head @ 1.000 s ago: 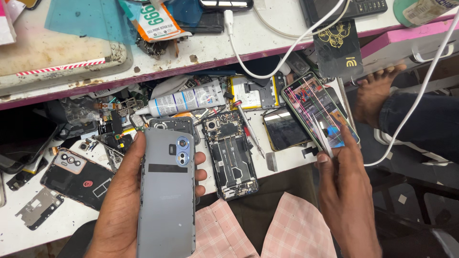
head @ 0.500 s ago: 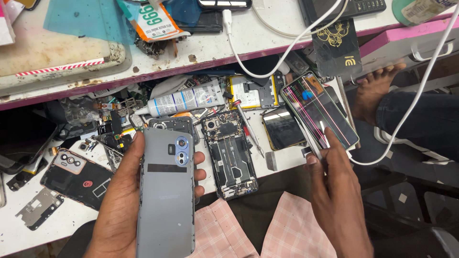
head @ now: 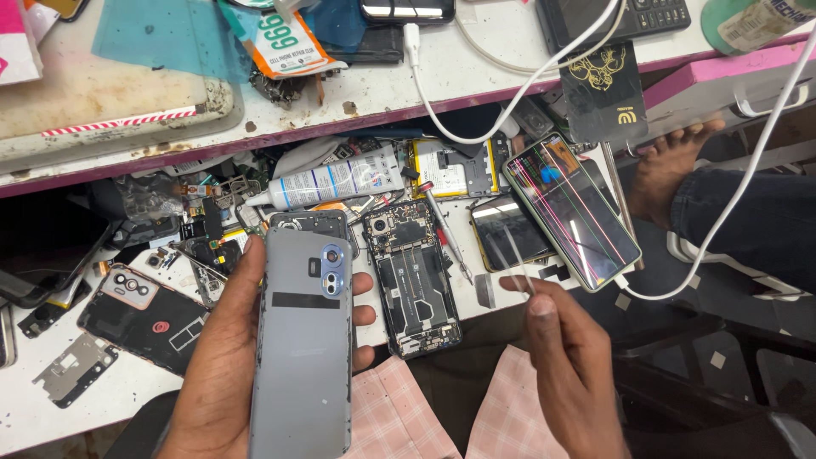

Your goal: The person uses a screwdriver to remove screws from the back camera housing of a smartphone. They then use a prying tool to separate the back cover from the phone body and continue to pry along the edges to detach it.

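My left hand (head: 212,374) grips a grey phone (head: 302,340), held back side up with its twin camera facing me, over my lap. My right hand (head: 565,365) is further right, its fingers pinched on a thin pale tool (head: 517,255) that is blurred and looks like tweezers. Just beyond the tool's tip, a phone with a lit, striped, damaged screen (head: 571,208) lies at the bench edge with a white cable (head: 722,221) plugged in. An opened phone showing its circuit board (head: 412,276) lies between my hands.
The lower bench holds a white tube (head: 327,183), a battery (head: 450,170), a screwdriver (head: 446,225), a dark phone (head: 510,229), a black back cover (head: 140,310) and loose parts. Another person's bare foot (head: 671,170) rests at the right. A pink-edged upper shelf (head: 357,119) overhangs.
My right hand has let go of the striped-screen phone and drawn back down and left with the thin tool. The phone now lies on the bench. My left hand has stayed still.
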Demonstrator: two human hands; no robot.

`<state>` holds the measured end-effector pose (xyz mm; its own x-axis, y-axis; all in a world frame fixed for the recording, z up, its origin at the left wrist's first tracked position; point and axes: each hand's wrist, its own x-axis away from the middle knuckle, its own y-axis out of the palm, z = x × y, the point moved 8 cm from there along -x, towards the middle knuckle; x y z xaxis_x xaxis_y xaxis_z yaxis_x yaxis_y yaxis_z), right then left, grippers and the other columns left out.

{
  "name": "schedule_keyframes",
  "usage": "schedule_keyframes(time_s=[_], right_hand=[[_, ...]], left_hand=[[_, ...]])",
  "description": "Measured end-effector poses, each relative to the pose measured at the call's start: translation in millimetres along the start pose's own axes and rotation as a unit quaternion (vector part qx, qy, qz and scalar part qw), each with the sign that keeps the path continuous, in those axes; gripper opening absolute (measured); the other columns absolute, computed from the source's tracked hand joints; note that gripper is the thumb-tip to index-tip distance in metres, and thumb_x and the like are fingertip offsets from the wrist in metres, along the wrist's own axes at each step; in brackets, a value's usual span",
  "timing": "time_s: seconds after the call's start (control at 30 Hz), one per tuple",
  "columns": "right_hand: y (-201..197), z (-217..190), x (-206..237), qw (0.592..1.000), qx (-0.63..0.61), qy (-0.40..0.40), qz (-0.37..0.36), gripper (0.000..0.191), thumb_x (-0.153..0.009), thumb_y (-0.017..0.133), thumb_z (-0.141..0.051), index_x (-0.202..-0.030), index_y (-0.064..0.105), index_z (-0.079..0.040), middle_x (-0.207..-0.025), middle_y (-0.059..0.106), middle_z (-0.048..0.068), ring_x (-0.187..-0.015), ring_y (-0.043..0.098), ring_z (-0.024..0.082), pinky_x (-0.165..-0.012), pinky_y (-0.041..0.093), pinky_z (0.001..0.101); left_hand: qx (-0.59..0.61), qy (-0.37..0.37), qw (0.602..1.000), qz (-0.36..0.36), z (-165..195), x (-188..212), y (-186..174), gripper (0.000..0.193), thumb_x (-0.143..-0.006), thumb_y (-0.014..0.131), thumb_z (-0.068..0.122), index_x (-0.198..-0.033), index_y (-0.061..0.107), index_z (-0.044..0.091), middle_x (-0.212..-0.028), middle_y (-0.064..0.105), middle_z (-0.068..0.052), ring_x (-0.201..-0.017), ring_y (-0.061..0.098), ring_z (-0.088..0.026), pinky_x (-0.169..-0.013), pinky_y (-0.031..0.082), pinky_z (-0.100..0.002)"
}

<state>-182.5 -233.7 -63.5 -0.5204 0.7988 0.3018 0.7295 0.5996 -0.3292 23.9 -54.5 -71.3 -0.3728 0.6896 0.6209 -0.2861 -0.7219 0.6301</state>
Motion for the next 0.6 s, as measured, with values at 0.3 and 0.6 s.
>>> schedule_keyframes(time_s=[0.3, 0.6], right_hand=[[38, 17, 15, 0.988, -0.127, 0.050, -0.071, 0.030, -0.095, 0.060, -0.015, -0.121, 0.064, 0.000, -0.086, 0.068, 0.005, -0.078, 0.062, 0.008, -0.060, 0.047, 0.0240], [38, 17, 14, 0.994, -0.083, 0.058, -0.032, 0.028, -0.094, 0.064, -0.011, -0.120, 0.065, 0.001, -0.092, 0.075, 0.004, -0.085, 0.065, 0.006, -0.072, 0.050, 0.0216]], left_hand=[[-0.002, 0.089, 0.988, -0.127, 12, 10, 22, 0.064, -0.114, 0.039, 0.050, -0.144, 0.053, -0.005, -0.125, 0.070, -0.029, -0.101, 0.073, -0.034, -0.086, 0.062, -0.046], [-0.012, 0.077, 0.988, -0.135, 13, 9, 24, 0.063, -0.111, 0.035, 0.047, -0.145, 0.048, -0.004, -0.123, 0.070, -0.030, -0.104, 0.074, -0.033, -0.091, 0.061, -0.046]])
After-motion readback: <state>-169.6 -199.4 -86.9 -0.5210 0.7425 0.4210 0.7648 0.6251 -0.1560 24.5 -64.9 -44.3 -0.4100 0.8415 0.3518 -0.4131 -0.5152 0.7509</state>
